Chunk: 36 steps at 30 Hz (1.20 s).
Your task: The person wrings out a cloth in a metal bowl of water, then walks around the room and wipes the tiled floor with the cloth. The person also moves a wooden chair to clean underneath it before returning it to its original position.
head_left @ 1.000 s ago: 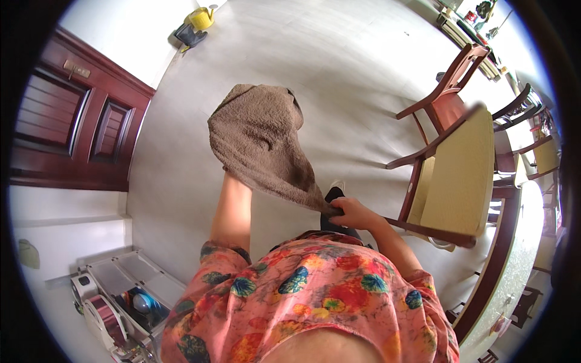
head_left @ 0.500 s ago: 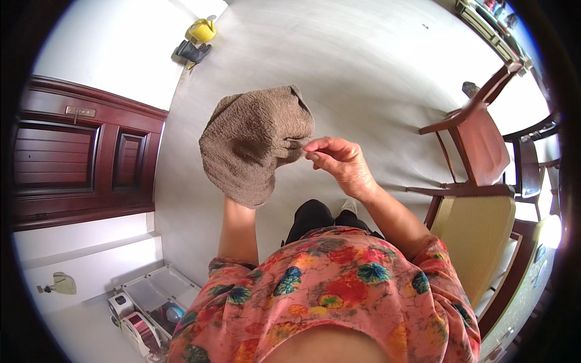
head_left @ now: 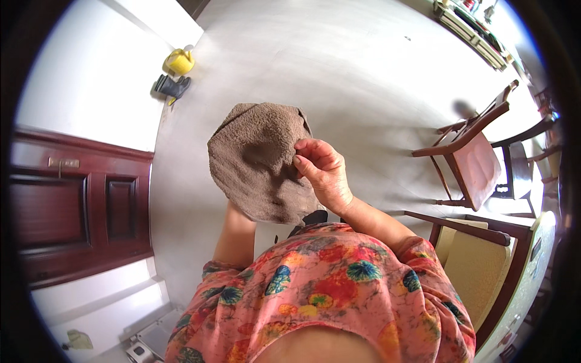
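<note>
In front of the flowered shirt, the brown cloth hides the left hand's grip, and the right hand, fingertips nearly together, pinch unclear, has left the shirt-side corner for a farther edge, seemingly handling another part.

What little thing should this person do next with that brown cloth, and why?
Perhaps the right hand should gently draw the brown cloth smooth. Its thumb and forefinger are already at the cloth's right side, where folds show, while the left forearm reaches up beneath it, so the cloth seems supported there, though the left hand is mostly hidden.
</note>
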{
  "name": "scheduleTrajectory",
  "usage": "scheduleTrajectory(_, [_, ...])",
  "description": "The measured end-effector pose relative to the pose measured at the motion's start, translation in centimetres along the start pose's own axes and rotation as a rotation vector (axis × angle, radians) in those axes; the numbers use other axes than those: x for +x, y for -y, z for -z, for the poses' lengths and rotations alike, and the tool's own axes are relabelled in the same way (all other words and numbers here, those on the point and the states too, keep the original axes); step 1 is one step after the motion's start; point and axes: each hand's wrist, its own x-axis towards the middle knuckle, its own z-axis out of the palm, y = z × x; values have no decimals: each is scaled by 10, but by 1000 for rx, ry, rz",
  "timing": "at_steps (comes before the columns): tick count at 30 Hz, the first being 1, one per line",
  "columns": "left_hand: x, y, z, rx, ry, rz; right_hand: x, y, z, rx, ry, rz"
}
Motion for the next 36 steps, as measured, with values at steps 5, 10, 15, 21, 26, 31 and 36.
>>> scheduleTrajectory(5, [59,1,-12,417,111,-138,42,6,7,-108,-159,107])
scheduleTrajectory(10, [108,8,-49,746,168,-300,83,19,43,-221,-176,136])
scheduleTrajectory(15, [172,21,-80,663,184,-257,129,33,95,-211,-203,74])
scheduleTrajectory(21, [233,38,-108,437,159,-88,192,76,153,-280,-174,33])
scheduleTrajectory(26, [282,43,-136,388,156,-51,233,99,193,-439,-190,68])
scheduleTrajectory(31, [339,42,-156,339,157,-45,273,111,222,-379,-225,-54])
scheduleTrajectory(36, [412,47,-173,274,191,-49,331,119,267,-179,-306,-144])
